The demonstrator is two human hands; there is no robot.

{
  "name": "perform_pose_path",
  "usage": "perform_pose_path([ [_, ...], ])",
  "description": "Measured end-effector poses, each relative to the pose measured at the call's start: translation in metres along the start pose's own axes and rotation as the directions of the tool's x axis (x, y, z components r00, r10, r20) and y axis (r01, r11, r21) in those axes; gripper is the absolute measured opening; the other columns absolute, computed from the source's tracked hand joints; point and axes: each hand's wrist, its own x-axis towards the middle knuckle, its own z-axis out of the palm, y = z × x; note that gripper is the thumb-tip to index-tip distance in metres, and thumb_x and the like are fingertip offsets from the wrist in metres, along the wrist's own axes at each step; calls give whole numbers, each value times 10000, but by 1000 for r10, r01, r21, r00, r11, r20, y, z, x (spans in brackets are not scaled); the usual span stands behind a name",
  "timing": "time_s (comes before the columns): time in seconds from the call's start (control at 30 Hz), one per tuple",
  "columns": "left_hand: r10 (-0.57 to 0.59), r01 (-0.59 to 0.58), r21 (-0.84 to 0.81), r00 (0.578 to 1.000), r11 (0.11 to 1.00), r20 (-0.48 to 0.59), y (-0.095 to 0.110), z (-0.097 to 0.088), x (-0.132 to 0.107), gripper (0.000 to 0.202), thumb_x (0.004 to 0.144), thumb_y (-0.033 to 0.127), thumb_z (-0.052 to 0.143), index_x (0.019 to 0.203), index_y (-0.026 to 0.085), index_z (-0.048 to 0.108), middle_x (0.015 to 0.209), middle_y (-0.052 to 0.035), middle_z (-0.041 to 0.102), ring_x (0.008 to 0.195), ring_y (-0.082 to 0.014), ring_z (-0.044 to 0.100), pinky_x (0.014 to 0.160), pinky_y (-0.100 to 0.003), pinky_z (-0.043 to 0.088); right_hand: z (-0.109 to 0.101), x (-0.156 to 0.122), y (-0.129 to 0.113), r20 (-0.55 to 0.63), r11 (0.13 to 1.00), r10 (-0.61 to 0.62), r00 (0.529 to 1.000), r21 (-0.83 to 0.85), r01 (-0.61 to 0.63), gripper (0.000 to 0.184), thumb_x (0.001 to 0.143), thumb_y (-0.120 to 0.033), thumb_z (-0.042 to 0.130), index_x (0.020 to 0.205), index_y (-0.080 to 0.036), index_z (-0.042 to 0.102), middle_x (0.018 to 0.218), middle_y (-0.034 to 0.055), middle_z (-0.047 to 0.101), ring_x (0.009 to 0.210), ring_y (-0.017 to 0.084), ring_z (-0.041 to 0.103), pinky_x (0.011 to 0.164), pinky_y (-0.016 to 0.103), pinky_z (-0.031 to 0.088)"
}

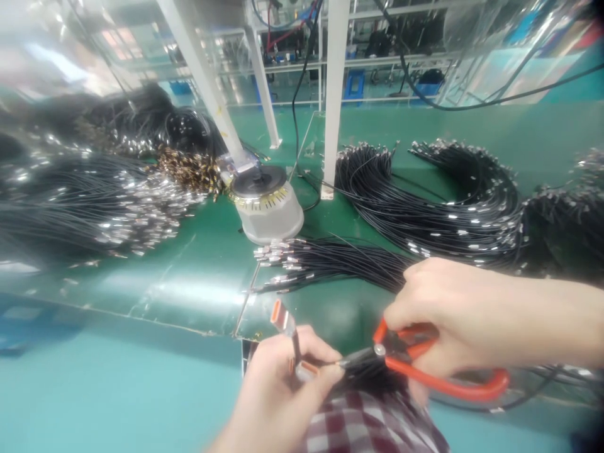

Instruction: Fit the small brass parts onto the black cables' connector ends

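At the bottom centre, my left hand (287,384) is closed on a thin black cable. Two flat metal connectors (283,318) with orange insides stick out around its fingers. My right hand (448,308) grips red-handled pliers (438,377), whose dark jaws point left. Their tips meet a small brassy piece between my left thumb and forefinger; whether they are clamped on it I cannot tell. Beneath the pliers lie more black cables (372,374) on red-and-white checked cloth (372,421).
A green table (198,277) spans the view. On it lie a short cable bundle (340,261), a large curved bundle (425,217) and heaped cables (85,201) at left. A white tub (271,220) with a black disc stands by white posts (334,94).
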Motion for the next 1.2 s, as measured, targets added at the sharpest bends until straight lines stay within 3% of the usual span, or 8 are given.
perform_pose_path([
  [0.2, -34, 32, -21, 997, 999, -67, 7, 4, -2, 154, 718, 93, 660, 687, 224, 733, 670, -13, 674, 612, -187, 648, 587, -290, 506, 3, 0, 2, -14, 1000, -6, 1000, 2, 6, 353, 736, -394, 704, 521, -200, 502, 436, -79, 325, 443, 87, 214, 439, 212, 206],
  [0.5, -106, 102, -63, 992, 993, -63, 6, 3, -7, 132, 734, 108, 656, 690, 207, 731, 677, -21, 663, 618, -185, 635, 588, -293, 506, 9, 9, 8, 130, 967, 33, 991, 247, -65, 535, 705, -553, 725, 498, -182, 400, 458, -97, 285, 429, 60, 214, 377, 189, 176],
  [0.67, -153, 147, -105, 987, 983, -49, 7, 2, -5, 123, 749, 121, 665, 677, 190, 737, 645, -26, 648, 600, -171, 609, 536, -260, 488, 11, 10, 7, 54, 982, 7, 998, 188, -17, 492, 706, -482, 735, 492, -188, 404, 460, -97, 282, 433, 67, 202, 400, 203, 196],
  [0.83, -170, 164, -131, 985, 978, -41, 7, 1, -4, 108, 764, 143, 669, 685, 182, 732, 653, -30, 640, 609, -169, 596, 536, -252, 489, 10, 7, 0, -33, 999, -18, 999, 33, 19, 394, 731, -354, 700, 508, -194, 419, 447, -80, 407, 433, 76, 234, 458, 211, 251],
  [1.03, -147, 140, -138, 988, 980, -39, 6, 1, -5, 115, 758, 120, 669, 693, 185, 738, 653, -26, 645, 607, -167, 601, 546, -254, 489, 11, 8, 4, -54, 998, -9, 998, 61, 13, 518, 692, -571, 719, 498, -192, 423, 454, -84, 336, 459, 84, 213, 445, 209, 224],
  [1.2, -146, 133, -155, 987, 979, -73, 7, 2, -7, 121, 743, 99, 676, 706, 195, 739, 662, -16, 648, 606, -163, 605, 557, -254, 489, 13, 8, 6, -18, 990, -12, 1000, 138, 15, 549, 677, -591, 739, 484, -182, 428, 458, -93, 275, 451, 76, 206, 421, 213, 194],
])
